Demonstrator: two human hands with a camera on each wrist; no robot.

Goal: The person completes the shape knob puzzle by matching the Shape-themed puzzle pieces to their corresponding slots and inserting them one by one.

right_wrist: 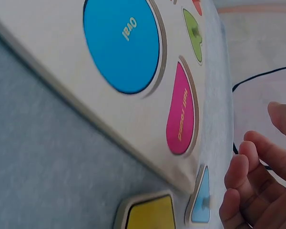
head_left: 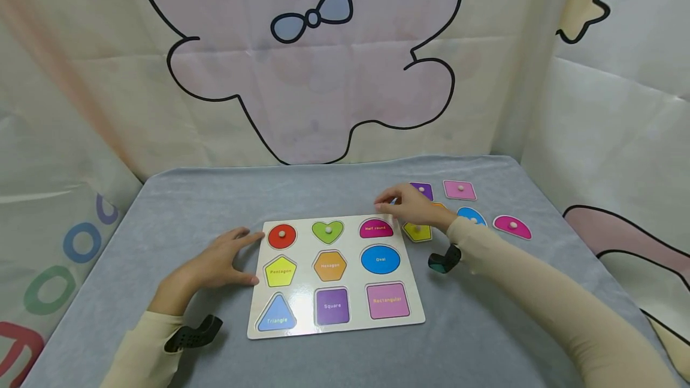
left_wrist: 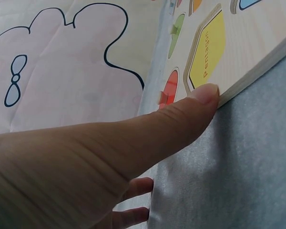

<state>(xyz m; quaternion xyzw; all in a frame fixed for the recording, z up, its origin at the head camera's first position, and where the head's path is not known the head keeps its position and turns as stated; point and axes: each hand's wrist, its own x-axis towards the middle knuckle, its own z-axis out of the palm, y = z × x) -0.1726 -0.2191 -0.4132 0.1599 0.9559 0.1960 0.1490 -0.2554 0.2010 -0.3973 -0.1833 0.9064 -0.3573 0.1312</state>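
A white wooden puzzle board (head_left: 304, 301) with coloured, labelled shape recesses lies on the table. A red circle piece (head_left: 282, 243) and a green heart piece (head_left: 322, 233), both knobbed, sit in its top row. My left hand (head_left: 212, 262) touches the board's left edge, its thumb (left_wrist: 190, 112) against the side near the pentagon recess. Over the far right corner is my right hand (head_left: 412, 203), fingers loosely bent and holding nothing. Close by its fingers lies a blue triangle piece (right_wrist: 199, 210); a yellow pentagon piece (right_wrist: 150, 214) lies beside the board's corner.
Right of the board lie more knobbed pieces: a pink rectangle (head_left: 466, 191), a purple square (head_left: 428, 192), a blue oval (head_left: 470, 214), a magenta half round (head_left: 505, 227) and an orange piece partly hidden by the right hand. A printed curtain (head_left: 215, 130) stands behind the grey-blue tablecloth (head_left: 210, 193).
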